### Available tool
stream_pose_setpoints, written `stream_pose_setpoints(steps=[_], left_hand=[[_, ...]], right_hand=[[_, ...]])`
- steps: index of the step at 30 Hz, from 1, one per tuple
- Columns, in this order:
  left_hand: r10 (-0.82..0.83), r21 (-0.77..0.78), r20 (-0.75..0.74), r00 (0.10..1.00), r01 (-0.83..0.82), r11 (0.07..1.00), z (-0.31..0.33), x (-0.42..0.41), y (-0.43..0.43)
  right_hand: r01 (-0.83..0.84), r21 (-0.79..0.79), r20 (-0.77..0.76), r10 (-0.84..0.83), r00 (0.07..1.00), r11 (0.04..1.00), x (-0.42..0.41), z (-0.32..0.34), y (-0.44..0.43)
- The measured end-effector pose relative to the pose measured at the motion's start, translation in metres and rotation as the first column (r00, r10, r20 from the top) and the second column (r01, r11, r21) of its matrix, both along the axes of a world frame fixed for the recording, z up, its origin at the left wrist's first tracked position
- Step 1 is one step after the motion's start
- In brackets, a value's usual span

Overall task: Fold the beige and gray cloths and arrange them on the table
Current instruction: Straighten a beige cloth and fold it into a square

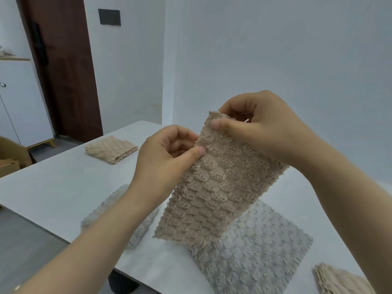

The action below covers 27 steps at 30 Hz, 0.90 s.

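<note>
Here the beige cloth [212, 198] is held up in the air directly above the spread gray cloth [265, 251], which lies flat on the table [53, 187]. The left hand [169, 153] pinches the cloth's left edge just below the top, thumb on the near face and fingers curled behind. The right hand [261, 128] grips the top corner the same way, thumb pressed on the front.

Lifting it off the surface likely lets the strip hang straight, so that the edges can be matched before the next fold. It looks already doubled once into a narrow band, though the layers at the top are hard to make out.

Its long axis runs steeply downward from the hands. The top end leans away and slightly right, and the bottom edge points toward the person and a little left, low over the gray cloth's near-left corner. Whether that edge touches the gray cloth cannot be told.

A folded gray cloth [110, 209] sits just left of the spread one, partly hidden by the left forearm. A folded beige cloth [111, 150] rests well beyond the spread cloth and to the left. More beige fabric [339, 281] lies to the spread cloth's near right, at the frame's corner. The finished pieces seem to be set apart so the middle stays free for working.
</note>
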State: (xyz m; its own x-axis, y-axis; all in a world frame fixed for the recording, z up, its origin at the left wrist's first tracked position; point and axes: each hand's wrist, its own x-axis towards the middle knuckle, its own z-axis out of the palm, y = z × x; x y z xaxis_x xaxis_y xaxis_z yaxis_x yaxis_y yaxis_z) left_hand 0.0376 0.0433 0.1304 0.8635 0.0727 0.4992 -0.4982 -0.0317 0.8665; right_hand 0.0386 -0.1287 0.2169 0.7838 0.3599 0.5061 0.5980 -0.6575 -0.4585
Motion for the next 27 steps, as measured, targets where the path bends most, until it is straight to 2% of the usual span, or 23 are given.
stream_pose_setpoints(steps=[5, 11, 27], left_hand=[[-0.028, 0.077, 0.045, 0.999, 0.024, 0.997, -0.009, -0.006, -0.003], [-0.015, 0.189, 0.027, 1.000, 0.010, 0.982, -0.022, -0.011, -0.002], [-0.019, 0.375, -0.210, 0.978, 0.098, 0.922, -0.068, -0.011, 0.019]], right_hand=[[0.025, 0.040, 0.070, -0.028, 0.997, 0.999, 0.003, -0.004, -0.003], [0.021, 0.115, 0.078, -0.030, 0.997, 0.993, 0.001, -0.004, -0.011], [0.105, 0.281, 0.136, -0.148, 0.980, 0.954, 0.001, -0.012, -0.039]])
